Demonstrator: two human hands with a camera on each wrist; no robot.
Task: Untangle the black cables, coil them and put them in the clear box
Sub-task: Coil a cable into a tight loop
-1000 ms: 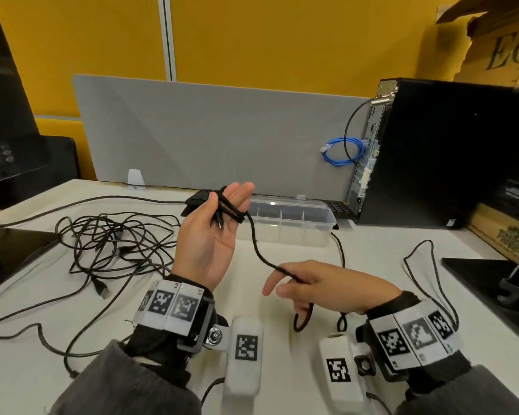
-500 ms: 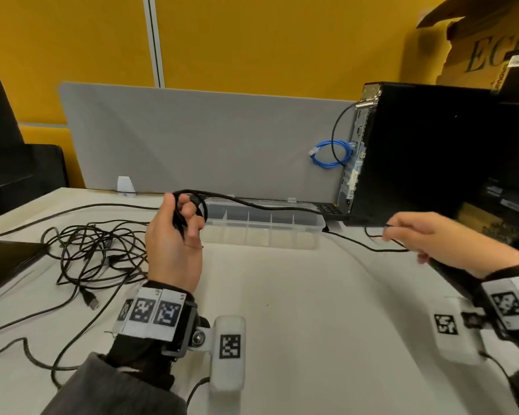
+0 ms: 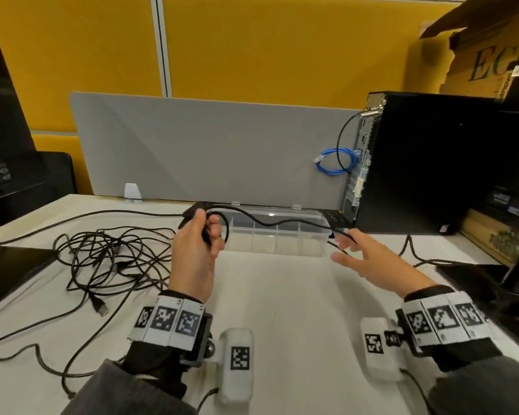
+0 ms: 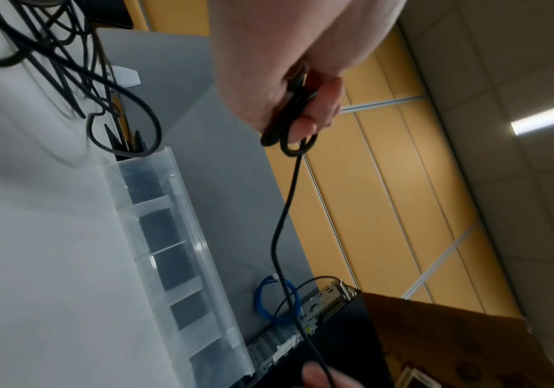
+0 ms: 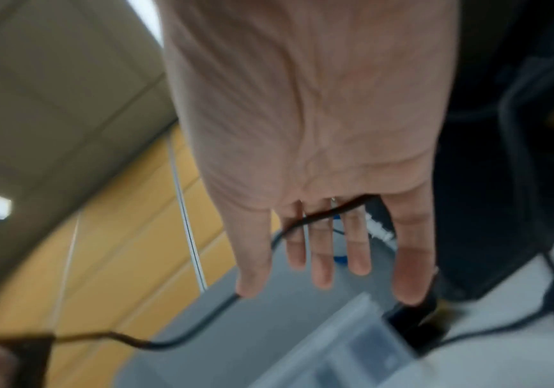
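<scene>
Over the near part of the white table [image 3: 297, 301], the person's two hands were raised with one black cable [image 3: 270, 223] strung between them. The left hand [image 3: 197, 250] had its fingers and thumb curled round a few small loops of that cable, the start of a coil, as the left wrist view showed plainly. The right hand [image 3: 369, 262] was spread, its fingers straight; the cable ran across them near the knuckles, though the right wrist view was blurred and it could not be told whether any finger actually pinched the strand. From that hand the cable trailed on over the table toward the black computer tower [image 3: 426, 163].

To the left, a little farther out, the tangled cables [image 3: 108, 256] lay in a loose heap on the table, apparently untouched, with strands straggling toward the near edge.

Beyond the hands the clear box [image 3: 279, 235] sat open against the grey partition [image 3: 210, 151]; its divided compartments looked to hold no cable.

Judged from this, the task was at an early stage: one cable was freed and partly coiled, none was boxed, and the heap remained to be untangled, coiled and stowed.
</scene>
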